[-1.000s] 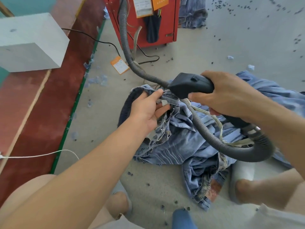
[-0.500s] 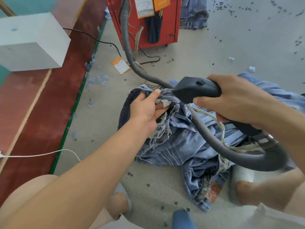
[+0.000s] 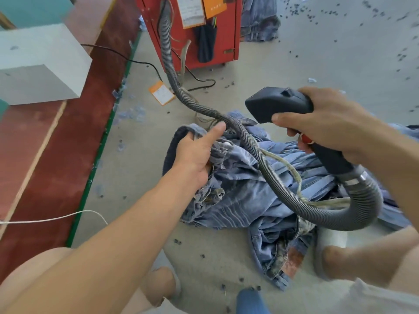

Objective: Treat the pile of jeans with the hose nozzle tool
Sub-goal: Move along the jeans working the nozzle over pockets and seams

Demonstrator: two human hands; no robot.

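Head view, looking down: the pile of jeans is seen heaped on the grey floor, between the person's feet and a red machine. The hose nozzle tool is held just above the pile by the right hand, whose fingers are wrapped round its dark handle, close to a red button. A fold of denim at the pile's near-left edge is gripped by the left hand, thumb extended, the other fingers curled into the cloth. The nozzle is of hard matt black plastic, wedge-shaped at the mouth; a metal clamp joins it to a ribbed grey hose that loops over the jeans and runs back to the machine. The denim is soft, faded blue, creased and limp, and is judged fairly heavy in bulk but easily lifted one layer at a time; a waistband or seam is judged the firmest place to hold. The hose looks springy and may drag on the cloth. Small dark scraps are scattered across the floor.
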